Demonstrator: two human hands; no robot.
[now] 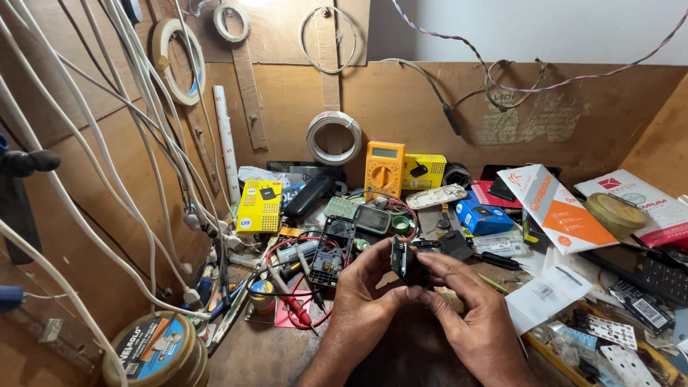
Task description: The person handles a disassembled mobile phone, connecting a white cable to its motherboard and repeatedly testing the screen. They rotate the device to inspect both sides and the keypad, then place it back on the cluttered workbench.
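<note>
Held part: a small dark phone part (408,262), seemingly a stripped phone body or board, held up between both hands at the near centre of the bench, above the bare wood.
Left hand: left hand (362,301) curled around the part's left side, thumb and fingers closed on its edge.
Right hand: right hand (469,308) pinching the part's right side, its fingers half bent over the top edge.
Handling: I judge it light, stiff and fragile, with exposed components on one face; safest held by its outer edges, as both hands do now, not by the flat faces.
Opened phone: a dark phone frame (333,252) lying flat just left of the hands, with red and black test leads (297,304) looped beside it.
Yellow boxes: a flat yellow carton (259,206) left of centre, leaning by the wall; a smaller yellow box (424,172) at the far wall, just right of the orange-yellow multimeter (384,169).
Blue box: a small blue carton (484,217) right of centre.
White and orange pack: a long pouch (557,208) lying slantwise to the right.
White and red pack: a flat packet (645,197) at the far right, a round tin (615,212) resting on its left edge.
Round tub: a can with a blue and black label (154,351), near left corner.
Tape rolls: hung on the left wall (178,61).
</note>
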